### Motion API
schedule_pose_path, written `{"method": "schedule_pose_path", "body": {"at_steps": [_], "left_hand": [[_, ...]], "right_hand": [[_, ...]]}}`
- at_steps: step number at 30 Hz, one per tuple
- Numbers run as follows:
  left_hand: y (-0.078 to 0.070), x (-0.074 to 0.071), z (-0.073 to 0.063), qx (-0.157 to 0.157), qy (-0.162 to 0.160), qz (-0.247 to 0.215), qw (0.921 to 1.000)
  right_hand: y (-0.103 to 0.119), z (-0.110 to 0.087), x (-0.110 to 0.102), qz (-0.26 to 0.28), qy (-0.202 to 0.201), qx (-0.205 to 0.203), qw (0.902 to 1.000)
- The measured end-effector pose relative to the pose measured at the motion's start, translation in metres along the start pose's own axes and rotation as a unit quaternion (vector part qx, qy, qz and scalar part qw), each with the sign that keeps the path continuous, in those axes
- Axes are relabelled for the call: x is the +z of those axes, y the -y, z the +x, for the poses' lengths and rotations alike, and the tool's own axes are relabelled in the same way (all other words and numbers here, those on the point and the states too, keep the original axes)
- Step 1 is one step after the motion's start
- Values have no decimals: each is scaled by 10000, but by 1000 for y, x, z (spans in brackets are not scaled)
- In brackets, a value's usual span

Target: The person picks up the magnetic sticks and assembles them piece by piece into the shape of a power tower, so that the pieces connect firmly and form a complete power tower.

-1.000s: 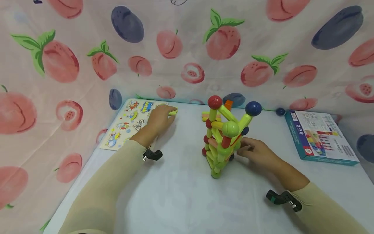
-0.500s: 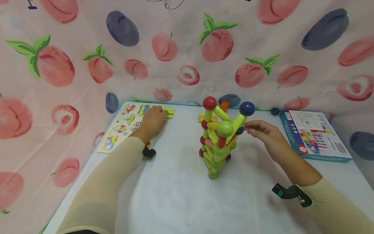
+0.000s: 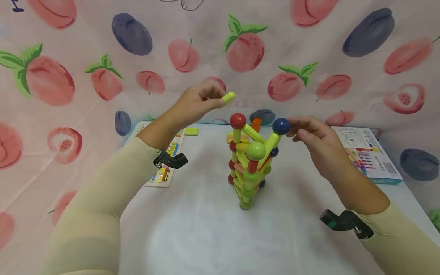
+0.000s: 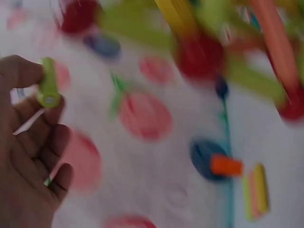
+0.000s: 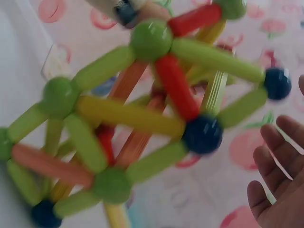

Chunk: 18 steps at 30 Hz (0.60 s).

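Note:
A tower of magnetic rods and balls (image 3: 250, 175) stands on the white table, in green, yellow, red, salmon and blue. My left hand (image 3: 197, 105) is raised to the left of the tower's top and pinches a yellow-green magnetic rod (image 3: 228, 97) between thumb and fingertips. That rod (image 4: 48, 83) shows a metal disc at its end in the left wrist view. On the tower's right, my right hand (image 3: 317, 143) has its fingertips right at the top blue ball (image 3: 281, 126). Its lower fingers (image 5: 274, 164) are loosely bent beside the structure in the right wrist view.
Behind the tower lie several loose rods (image 3: 237, 137) and an orange block (image 3: 256, 125). Two green rods (image 3: 191, 131) lie by a picture puzzle board (image 3: 159, 181) at left. A toy box (image 3: 369, 152) lies at right, before a fruit-patterned cloth backdrop (image 3: 254, 80).
My left hand has picked up one yellow-green rod from beside the puzzle board and brought it up and right. My right hand has risen along the tower to the top blue ball.

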<state>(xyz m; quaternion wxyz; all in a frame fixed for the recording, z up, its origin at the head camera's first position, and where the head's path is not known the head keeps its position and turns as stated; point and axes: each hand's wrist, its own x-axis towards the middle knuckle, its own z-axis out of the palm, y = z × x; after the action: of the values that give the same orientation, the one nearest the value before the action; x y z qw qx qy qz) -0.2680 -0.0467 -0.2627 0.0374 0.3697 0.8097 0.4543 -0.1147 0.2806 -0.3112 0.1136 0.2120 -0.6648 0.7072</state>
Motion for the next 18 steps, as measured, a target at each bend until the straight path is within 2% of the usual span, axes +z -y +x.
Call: {"method": "schedule_pose_path", "body": {"at_steps": [2, 4, 6, 8, 10, 12, 16, 18], "left_hand": [[-40, 0, 6, 378, 472, -91, 9981], [-66, 5, 9, 538, 1077, -33, 9927], [-80, 10, 9, 550, 1528, 208, 9865], [-85, 16, 7, 389, 1770, 416, 9826], [-85, 21, 4, 342, 1766, 661, 9815], [-83, 26, 1, 427, 1614, 838, 9824], [-77, 31, 0, 683, 1364, 722, 9857], [-74, 33, 0, 822, 1255, 603, 9868]], "right_hand": [[6, 6, 7, 20, 35, -59, 10000], [11, 10, 13, 3, 23, -11, 10000], [13, 12, 17, -68, -15, 116, 9999], [15, 12, 20, -165, -42, 273, 9995], [16, 12, 22, -269, -59, 404, 9988], [16, 12, 23, -331, -53, 469, 9983], [14, 11, 24, -246, -124, 454, 9986], [9, 9, 25, -104, -343, 377, 9986]]}}
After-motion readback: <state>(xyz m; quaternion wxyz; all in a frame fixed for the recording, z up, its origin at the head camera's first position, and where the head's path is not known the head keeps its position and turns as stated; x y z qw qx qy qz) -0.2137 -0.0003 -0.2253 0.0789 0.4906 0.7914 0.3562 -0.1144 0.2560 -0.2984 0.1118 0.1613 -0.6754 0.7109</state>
